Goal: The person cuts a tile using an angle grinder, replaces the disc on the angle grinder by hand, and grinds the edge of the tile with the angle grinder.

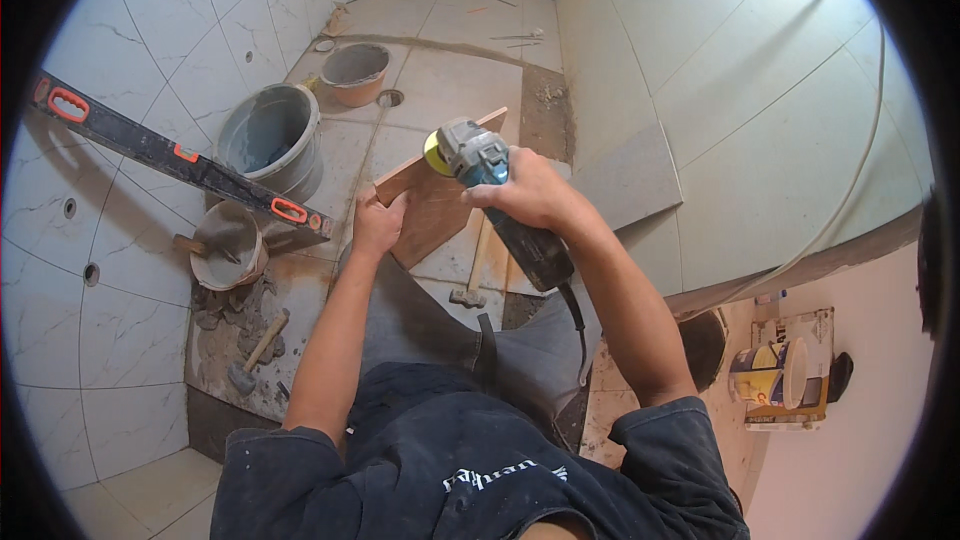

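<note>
My left hand [377, 223] grips the near left edge of a brown tile piece [432, 208], held tilted on its edge above the floor. My right hand [530, 195] is wrapped around a blue and grey angle grinder [478, 157] with a yellow disc. The disc rests at the tile's upper edge. The grinder's black body and cable run back along my right forearm. My knees in grey trousers fill the space below the tile.
A grey bucket [270, 135] and an orange bowl [355, 70] stand on the tiled floor. A black spirit level [180, 160] leans across the left wall. A mortar pan with a trowel [228, 245], two hammers [256, 350] [473, 265], and a paint tub [768, 372] lie nearby.
</note>
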Demonstrator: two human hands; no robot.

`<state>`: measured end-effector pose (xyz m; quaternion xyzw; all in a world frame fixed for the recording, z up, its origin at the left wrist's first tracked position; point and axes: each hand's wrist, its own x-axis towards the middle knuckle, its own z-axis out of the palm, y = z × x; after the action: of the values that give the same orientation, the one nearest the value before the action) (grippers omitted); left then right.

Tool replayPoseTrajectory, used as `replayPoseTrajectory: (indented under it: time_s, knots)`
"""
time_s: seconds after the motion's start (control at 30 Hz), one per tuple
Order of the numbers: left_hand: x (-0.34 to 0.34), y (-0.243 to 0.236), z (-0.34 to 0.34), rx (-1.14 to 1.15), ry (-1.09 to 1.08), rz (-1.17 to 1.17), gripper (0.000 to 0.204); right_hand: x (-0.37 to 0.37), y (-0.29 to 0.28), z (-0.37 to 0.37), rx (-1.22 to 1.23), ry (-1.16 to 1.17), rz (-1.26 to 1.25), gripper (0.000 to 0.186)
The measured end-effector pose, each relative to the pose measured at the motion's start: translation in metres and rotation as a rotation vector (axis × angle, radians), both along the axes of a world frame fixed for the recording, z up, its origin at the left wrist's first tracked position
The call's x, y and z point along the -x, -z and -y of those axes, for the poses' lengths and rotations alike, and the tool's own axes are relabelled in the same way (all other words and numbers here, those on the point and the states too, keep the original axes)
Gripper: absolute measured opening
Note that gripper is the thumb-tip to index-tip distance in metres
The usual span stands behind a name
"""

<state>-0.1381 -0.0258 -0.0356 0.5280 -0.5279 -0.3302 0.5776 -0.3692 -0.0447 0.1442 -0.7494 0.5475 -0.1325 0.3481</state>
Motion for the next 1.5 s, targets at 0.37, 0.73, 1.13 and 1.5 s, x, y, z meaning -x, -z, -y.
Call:
replayPoseTrajectory:
  time_s: [0.37, 0.73, 1.13, 1.5]
  knots:
    - [0.002, 0.006, 0.002, -0.068, -0.034, 0.208, 0.031, 0.009, 0.015, 0.003, 0.079, -0.011, 0.031, 0.060]
    - [-0.005, 0.007, 0.001, -0.028, -0.016, 0.157, 0.028, 0.001, 0.003, -0.002, 0.030, 0.015, -0.017, 0.046]
    - [-0.008, 0.004, -0.001, -0.006, 0.038, 0.133, 0.025, -0.012, 0.009, -0.012, 0.055, -0.029, -0.031, 0.052]
    - [-0.007, 0.000, -0.004, -0.030, -0.011, 0.140, 0.024, -0.006, 0.000, -0.012, -0.006, 0.015, 0.007, 0.049]
